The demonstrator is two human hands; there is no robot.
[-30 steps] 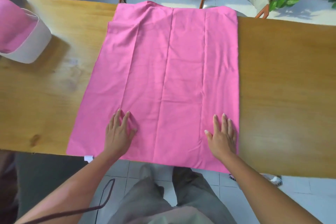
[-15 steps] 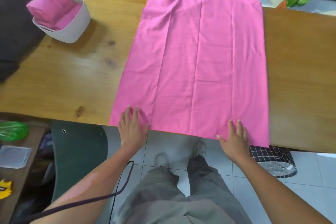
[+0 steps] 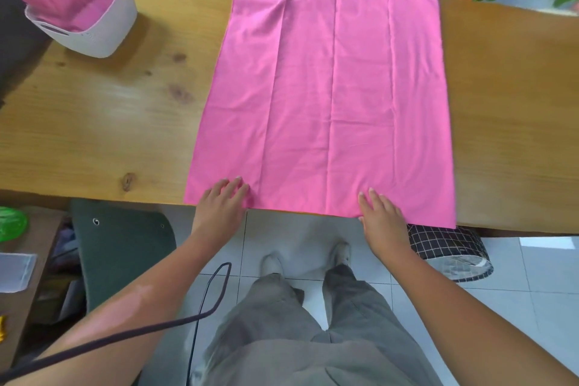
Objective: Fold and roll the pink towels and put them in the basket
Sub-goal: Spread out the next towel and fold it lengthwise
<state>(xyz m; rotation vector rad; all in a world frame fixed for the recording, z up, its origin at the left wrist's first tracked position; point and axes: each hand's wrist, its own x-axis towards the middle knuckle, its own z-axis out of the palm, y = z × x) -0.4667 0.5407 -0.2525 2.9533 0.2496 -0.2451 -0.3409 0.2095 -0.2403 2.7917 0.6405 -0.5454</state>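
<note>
Two flat hands, left [image 3: 221,207] and right [image 3: 380,216], press creased pink towel [image 3: 329,97]

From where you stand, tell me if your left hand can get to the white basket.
Probably yes. The left hand rests on the pink towel's near edge, and only bare table lies between it and the basket; it looks a long stretch.

Bright daylight, soft shadows, blurred, bowed edges
</note>
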